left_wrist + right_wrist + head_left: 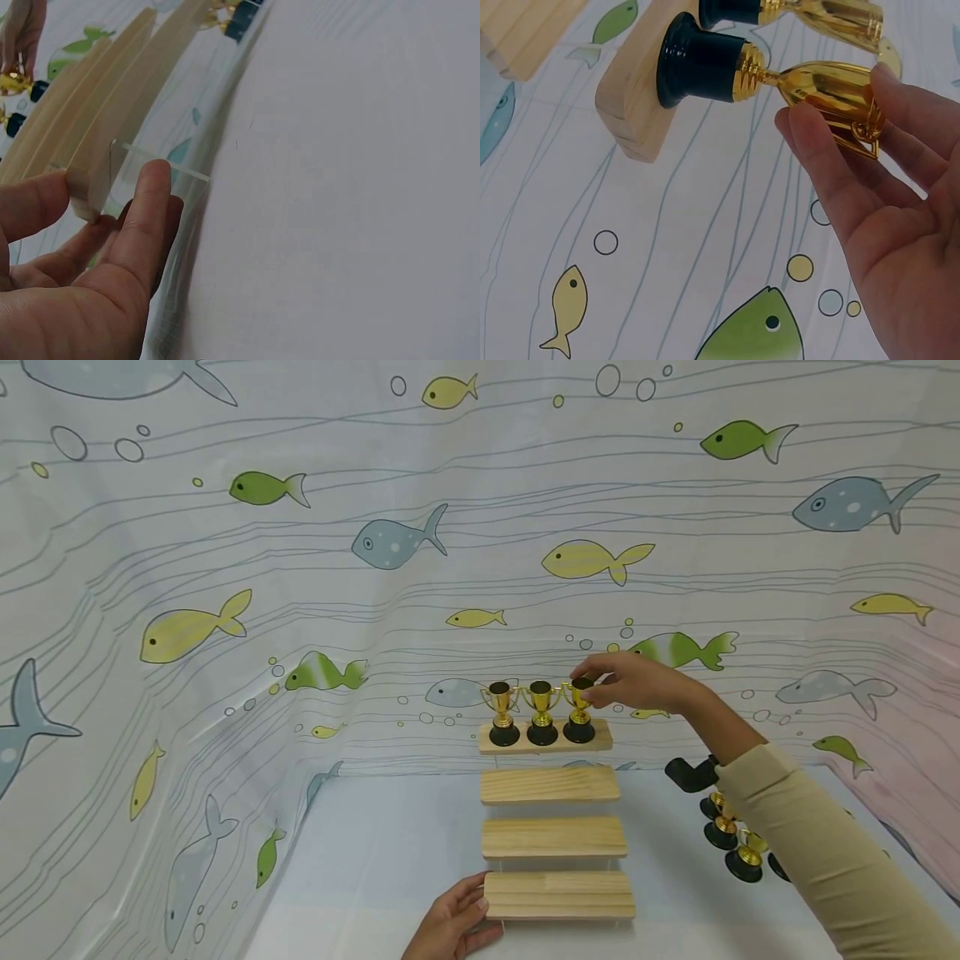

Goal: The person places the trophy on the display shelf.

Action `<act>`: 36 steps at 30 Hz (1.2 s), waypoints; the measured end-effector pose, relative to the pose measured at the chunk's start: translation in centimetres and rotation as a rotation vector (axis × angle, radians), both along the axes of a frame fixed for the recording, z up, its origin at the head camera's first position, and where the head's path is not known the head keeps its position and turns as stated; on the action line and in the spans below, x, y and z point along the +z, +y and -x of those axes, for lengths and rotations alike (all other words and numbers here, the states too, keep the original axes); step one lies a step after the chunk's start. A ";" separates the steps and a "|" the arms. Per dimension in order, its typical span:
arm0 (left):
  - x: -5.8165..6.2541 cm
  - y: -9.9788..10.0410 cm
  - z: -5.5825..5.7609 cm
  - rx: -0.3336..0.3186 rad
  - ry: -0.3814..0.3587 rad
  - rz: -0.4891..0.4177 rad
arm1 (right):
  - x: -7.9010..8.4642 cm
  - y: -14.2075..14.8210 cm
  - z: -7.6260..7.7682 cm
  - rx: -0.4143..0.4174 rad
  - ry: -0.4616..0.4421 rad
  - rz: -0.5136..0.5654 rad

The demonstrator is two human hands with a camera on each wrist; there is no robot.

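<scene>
My right hand [637, 681] pinches the cup of a small gold trophy [580, 710] with a black base, which stands on the right end of the top wooden step [600, 740]. In the right wrist view, thumb and fingers are at the trophy's rim and handle, and its base [697, 64] sits against the board. Two matching trophies, a middle one [542, 710] and a left one [502, 710], stand in line beside it. My left hand [453, 922] grips the left end of the lowest wooden step [558, 895], thumb at the board's end and other fingers near its clear support [165, 159].
Two bare wooden steps, an upper one [551, 785] and a lower one [555, 837], lie between top and bottom. More trophies [744, 860] stand on the table at right, partly behind my right sleeve [832, 852]. A fish-patterned sheet [480, 468] hangs behind the rack.
</scene>
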State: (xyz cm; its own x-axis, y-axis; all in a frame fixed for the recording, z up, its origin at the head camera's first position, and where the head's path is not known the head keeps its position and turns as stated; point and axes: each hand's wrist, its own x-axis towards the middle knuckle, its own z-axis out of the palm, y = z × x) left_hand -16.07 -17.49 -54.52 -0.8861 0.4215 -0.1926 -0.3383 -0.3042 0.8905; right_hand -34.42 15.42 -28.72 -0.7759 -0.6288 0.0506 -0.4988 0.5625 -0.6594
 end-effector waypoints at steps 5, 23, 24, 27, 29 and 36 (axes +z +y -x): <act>-0.1 0.1 -0.2 0.002 -0.017 0.015 | -0.5 0.1 0.0 0.003 -0.024 0.006; 0.6 0.6 -0.1 0.023 -0.066 0.106 | -1.1 4.4 -0.6 -0.094 -0.028 0.007; 0.6 0.6 -0.1 0.024 -0.065 0.105 | -1.1 4.8 -0.7 -0.098 -0.025 0.006; 0.6 0.5 -0.1 0.018 -0.058 0.086 | -1.4 6.2 -1.3 -0.095 -0.018 -0.002; 0.5 0.5 0.0 0.005 -0.037 0.059 | -1.6 7.1 -1.7 -0.093 -0.017 -0.010; 0.4 0.3 0.1 -0.006 0.010 0.017 | -1.9 10.0 -3.7 -0.103 -0.010 -0.013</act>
